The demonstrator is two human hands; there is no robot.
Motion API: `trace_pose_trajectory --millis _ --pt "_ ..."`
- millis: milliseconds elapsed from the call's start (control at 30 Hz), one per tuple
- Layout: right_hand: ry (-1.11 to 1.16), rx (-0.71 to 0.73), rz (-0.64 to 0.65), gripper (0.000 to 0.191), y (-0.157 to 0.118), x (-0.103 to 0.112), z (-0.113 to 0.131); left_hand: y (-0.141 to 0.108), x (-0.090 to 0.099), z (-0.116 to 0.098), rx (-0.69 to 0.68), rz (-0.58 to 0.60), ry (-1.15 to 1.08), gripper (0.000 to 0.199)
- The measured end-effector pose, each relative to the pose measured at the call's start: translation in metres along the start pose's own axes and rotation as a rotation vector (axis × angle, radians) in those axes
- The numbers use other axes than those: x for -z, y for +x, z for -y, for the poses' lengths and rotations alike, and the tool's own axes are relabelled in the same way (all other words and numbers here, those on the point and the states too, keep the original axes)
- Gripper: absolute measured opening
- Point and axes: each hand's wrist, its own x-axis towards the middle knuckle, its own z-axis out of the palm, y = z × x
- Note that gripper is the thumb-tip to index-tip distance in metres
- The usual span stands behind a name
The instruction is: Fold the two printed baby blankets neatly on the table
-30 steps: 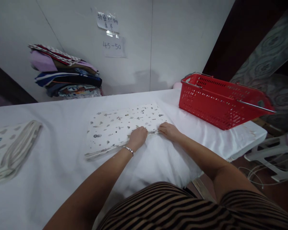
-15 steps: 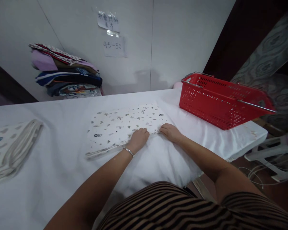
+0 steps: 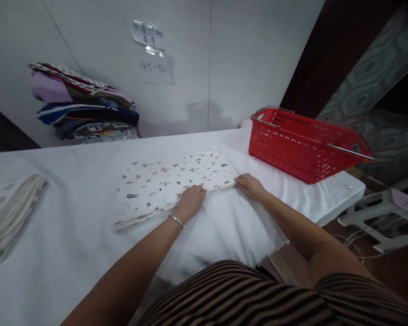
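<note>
A white cloth with small printed motifs (image 3: 166, 176) lies folded in layers on the white-covered table (image 3: 78, 190). My left hand (image 3: 191, 200), with a bracelet at the wrist, is closed on the middle of its near edge. At the cloth's near right corner my right hand (image 3: 250, 185) pinches the edge, its fingertips pressed together. The undersides of both hands are hidden.
A red plastic basket (image 3: 289, 151) stands at the table's right end. Folded fabrics (image 3: 91, 108) are piled by the wall at the back left. Another patterned cloth (image 3: 10, 213) lies at far left. Beyond the right edge is a light stool (image 3: 370, 217).
My right hand has slid right along the near edge to the corner, widening the gap between my hands. The whole view has shifted slightly.
</note>
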Motion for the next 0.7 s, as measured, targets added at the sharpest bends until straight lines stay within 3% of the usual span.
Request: trace_pose_trajectory --millis 100,200,267,433,700 --pt "0.173 -0.267 -0.003 0.021 0.004 0.001 0.0 -0.001 0.002 0.0 0.007 0.0 -0.013 0.022" --pt "0.359 -0.602 0.084 0.02 0.013 0.004 0.005 -0.002 0.005 0.0 -0.001 0.01 -0.023 0.024" --pt "0.412 -0.723 0.153 0.022 0.019 0.007 0.007 -0.003 0.007 0.0 -0.009 0.012 -0.023 0.027" --pt "0.369 -0.789 0.237 0.031 0.031 0.012 0.007 -0.005 0.007 0.0 -0.008 0.007 -0.021 0.027" --pt "0.251 -0.818 0.301 0.02 0.047 0.009 0.009 -0.004 0.002 0.0 0.0 -0.023 -0.033 0.024"
